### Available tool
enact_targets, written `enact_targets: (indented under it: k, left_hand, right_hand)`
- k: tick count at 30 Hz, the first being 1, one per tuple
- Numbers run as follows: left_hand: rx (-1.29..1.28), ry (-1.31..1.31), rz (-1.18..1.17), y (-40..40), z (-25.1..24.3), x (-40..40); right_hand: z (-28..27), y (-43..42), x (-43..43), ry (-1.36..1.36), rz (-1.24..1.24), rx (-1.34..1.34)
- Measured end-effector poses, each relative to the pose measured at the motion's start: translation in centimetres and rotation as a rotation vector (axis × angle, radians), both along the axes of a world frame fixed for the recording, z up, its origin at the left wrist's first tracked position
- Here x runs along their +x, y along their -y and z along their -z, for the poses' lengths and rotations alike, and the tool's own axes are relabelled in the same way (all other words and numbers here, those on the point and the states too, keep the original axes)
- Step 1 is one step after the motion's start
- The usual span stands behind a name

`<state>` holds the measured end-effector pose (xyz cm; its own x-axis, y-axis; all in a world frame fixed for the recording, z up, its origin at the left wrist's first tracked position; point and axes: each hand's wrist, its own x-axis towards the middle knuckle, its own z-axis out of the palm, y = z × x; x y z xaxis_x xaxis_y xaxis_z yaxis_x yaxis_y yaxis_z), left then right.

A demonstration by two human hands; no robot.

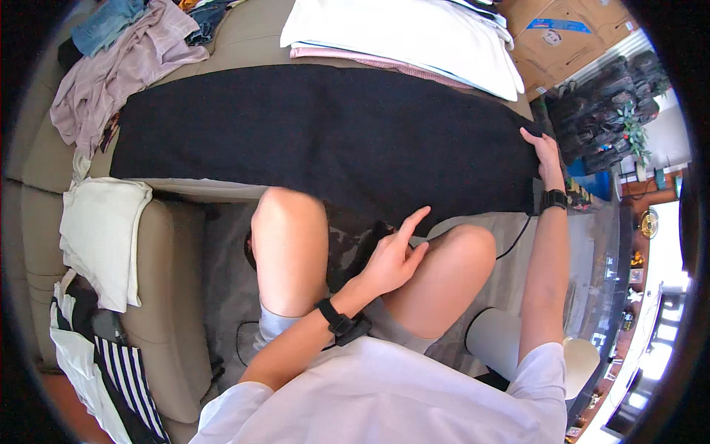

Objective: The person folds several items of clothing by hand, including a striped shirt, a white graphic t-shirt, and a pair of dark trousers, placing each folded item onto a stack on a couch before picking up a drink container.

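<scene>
A pair of black trousers or a similar long black garment point(333, 133) lies spread across the sofa seat, its lower edge hanging near my knees. At the garment's right end rests my right hand point(546, 152), thumb apart from the fingers; whether it grips the cloth cannot be told. My left hand point(396, 255) is over my lap between the knees, index finger extended and holding nothing, its fingertip close to the garment's lower edge. Each wrist wears a black band.
Folded white clothes point(399, 39) are stacked behind the garment. A crumpled pinkish garment point(127, 72) and jeans point(105, 28) lie at upper left. A folded cream cloth point(102, 233) covers the sofa arm point(166, 305). Cardboard point(571, 39) and a leafy plant point(632, 133) stand at right.
</scene>
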<state>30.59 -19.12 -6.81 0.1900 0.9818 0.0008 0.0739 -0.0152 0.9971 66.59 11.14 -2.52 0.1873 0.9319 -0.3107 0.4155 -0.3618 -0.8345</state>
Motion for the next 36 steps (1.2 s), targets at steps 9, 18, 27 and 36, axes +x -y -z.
enact_targets:
  k: [9, 18, 27, 36]
  left_hand:
    - [-0.384, 0.555, -0.580, -0.4, 1.3, -0.5]
    - [-0.524, 0.744, -0.693, -2.0, -0.8, -0.8]
    - [-0.540, 0.744, -0.794, -1.8, -3.3, -2.2]
    - [-0.233, 0.819, -0.884, -2.6, -2.5, -4.8]
  right_hand:
    - [1.1, -0.4, 1.4, 0.204, 0.114, 0.107]
    - [0.4, -0.3, 1.5, 0.125, 0.121, 0.083]
    - [-0.4, 0.6, 0.9, 0.112, 0.072, 0.116]
    - [-0.6, 1.3, -0.9, 0.008, -0.015, 0.083]
